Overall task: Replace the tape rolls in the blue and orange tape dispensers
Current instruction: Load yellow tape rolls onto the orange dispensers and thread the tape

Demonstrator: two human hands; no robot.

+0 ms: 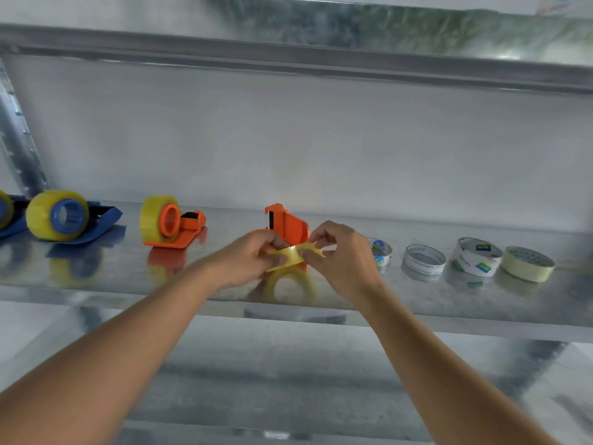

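Both hands are raised over the middle of a metal shelf (112, 284), close together and each pinching a yellowish clear tape roll (286, 255) between them: the left hand (253, 258) holds the roll's left side with thumb and curled fingers, and the right hand (337, 255) pinches its right side, where a bit of tape looks stretched between the fingertips, probably because the person is picking the free end loose so it can be threaded. The roll is held in the air just in front of an orange tape dispenser (287, 223) that stands tipped up on end with no roll on it, likely set that way to leave its hub clear for loading; its reflection shows in the shelf below the hands. Toward the left end of the shelf stand a second orange dispenser (179, 228) and a blue dispenser (80, 220), each already carrying a full yellowish roll and lying flat, with part of another blue one (9, 216) cut off at the frame's left edge. Toward the right end, lined up near the back, lie three spent cardboard cores (423, 258) and a cream masking tape roll (528, 263), apparently set aside out of the working space.
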